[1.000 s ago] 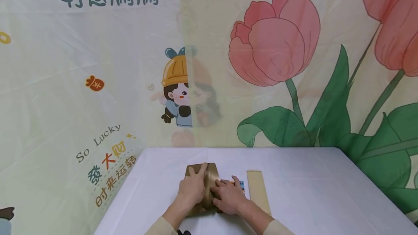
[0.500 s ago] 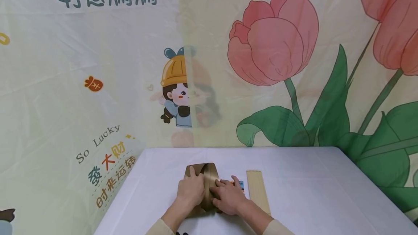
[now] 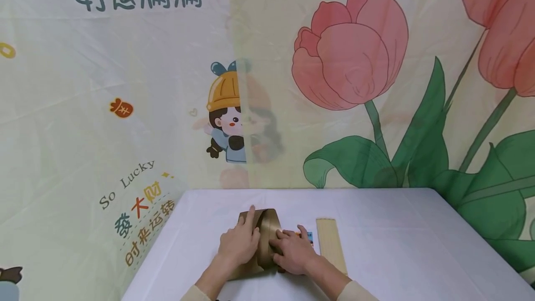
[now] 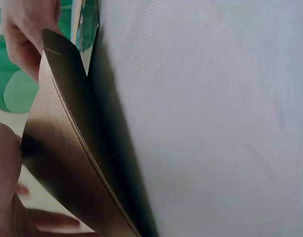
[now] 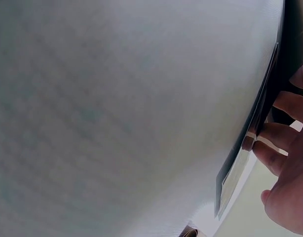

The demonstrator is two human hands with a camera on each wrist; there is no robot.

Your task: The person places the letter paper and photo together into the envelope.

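Note:
A brown cardboard piece (image 3: 270, 226) with curved creases, like a folded-flat paper box, lies on the white table. My left hand (image 3: 238, 244) rests on its left part, index finger stretched towards the far edge. From the right, the fingers of my right hand (image 3: 294, 251) press on its raised right part. In the left wrist view the brown cardboard (image 4: 60, 128) shows score lines and a bent-up rounded flap, with the left hand (image 4: 6, 168) at its edge. The right wrist view has the right hand (image 5: 289, 168) with fingertips at thin layered edges.
A small colourful printed piece (image 3: 310, 237) lies partly hidden behind the right hand. To its right is a long beige ribbed strip (image 3: 331, 244). A white cloth covers the table (image 3: 397, 236), and a printed hanging (image 3: 267, 36) stands behind it.
My left hand has shifted left on the cardboard, its fingers now more spread and the index pointing to the far edge. The right hand stays in place.

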